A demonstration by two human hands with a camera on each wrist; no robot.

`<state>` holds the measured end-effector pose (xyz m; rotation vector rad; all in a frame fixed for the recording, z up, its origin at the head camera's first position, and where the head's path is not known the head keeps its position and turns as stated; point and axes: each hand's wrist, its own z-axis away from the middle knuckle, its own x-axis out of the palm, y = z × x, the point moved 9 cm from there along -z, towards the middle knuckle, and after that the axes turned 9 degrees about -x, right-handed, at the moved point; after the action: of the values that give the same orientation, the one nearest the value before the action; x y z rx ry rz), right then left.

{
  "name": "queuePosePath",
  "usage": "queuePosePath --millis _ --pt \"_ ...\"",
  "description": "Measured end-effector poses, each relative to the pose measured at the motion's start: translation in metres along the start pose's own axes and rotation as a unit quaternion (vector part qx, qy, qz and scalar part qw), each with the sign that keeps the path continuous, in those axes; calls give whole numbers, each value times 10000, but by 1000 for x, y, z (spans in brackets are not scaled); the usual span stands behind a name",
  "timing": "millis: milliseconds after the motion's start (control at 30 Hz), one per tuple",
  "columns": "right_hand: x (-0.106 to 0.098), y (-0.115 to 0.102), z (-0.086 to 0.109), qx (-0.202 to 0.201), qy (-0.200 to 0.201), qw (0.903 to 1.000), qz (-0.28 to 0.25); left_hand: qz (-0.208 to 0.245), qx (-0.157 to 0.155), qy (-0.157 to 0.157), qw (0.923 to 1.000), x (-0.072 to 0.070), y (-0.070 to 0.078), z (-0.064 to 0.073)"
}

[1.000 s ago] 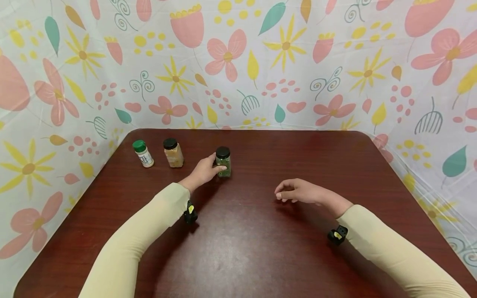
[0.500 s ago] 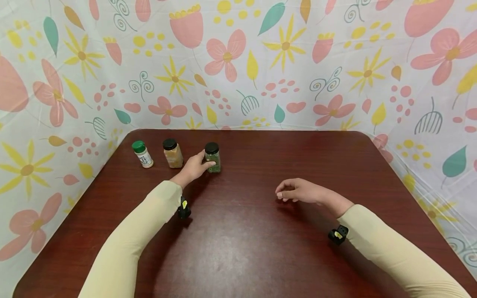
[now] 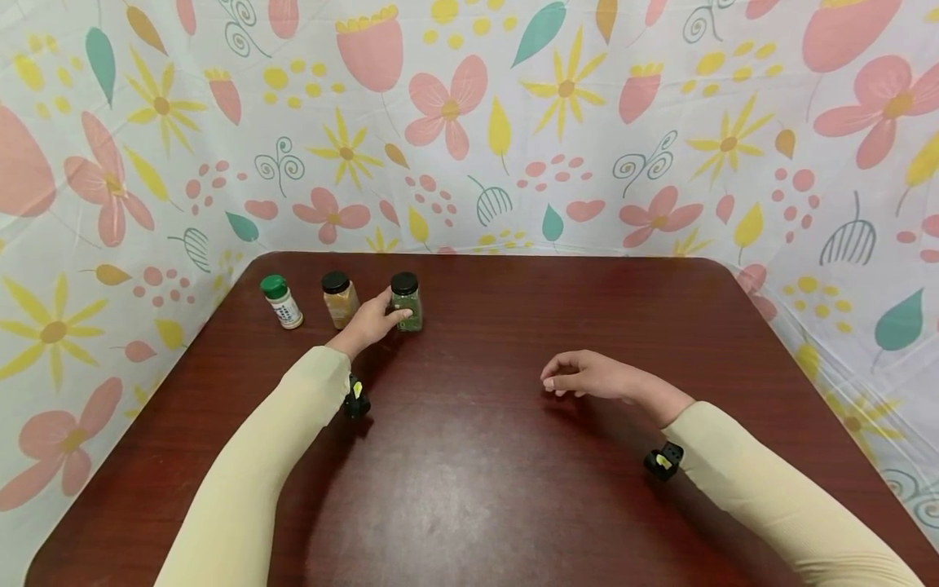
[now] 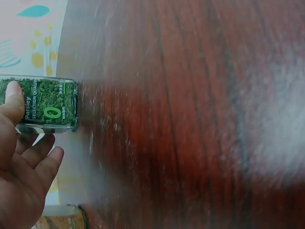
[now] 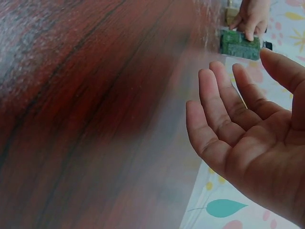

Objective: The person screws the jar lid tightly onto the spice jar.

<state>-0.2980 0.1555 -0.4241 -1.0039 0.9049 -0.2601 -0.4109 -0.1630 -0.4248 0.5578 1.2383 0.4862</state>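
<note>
A clear jar of green parsley flakes (image 3: 408, 303) with a black lid stands upright toward the back left of the table. My left hand (image 3: 369, 320) grips it from the left, thumb across the labelled front and the other fingers behind. In the left wrist view, the parsley jar (image 4: 50, 102) shows its "Parsley" label; its base is at or very near the tabletop, and I cannot tell whether it touches. My right hand (image 3: 587, 375) hovers over the table's right half, its fingers loosely curved and holding nothing, as the right wrist view also shows.
Left of the parsley jar stands a black-lidded jar of tan seasoning (image 3: 340, 303), close behind my left hand. Farther left is a white shaker (image 3: 284, 308) with a green cap. A floral cloth (image 3: 469, 122) hangs along the edges of the dark red wooden table (image 3: 455, 456).
My left hand has carried the parsley jar leftward and slightly back, close to the tan seasoning jar. The right hand has stayed in place.
</note>
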Motion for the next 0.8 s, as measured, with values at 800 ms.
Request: queuePosePath --millis 800 --pt "-25 -15 8 -277 514 9970 504 166 -3 79 9998 -19 1 32"
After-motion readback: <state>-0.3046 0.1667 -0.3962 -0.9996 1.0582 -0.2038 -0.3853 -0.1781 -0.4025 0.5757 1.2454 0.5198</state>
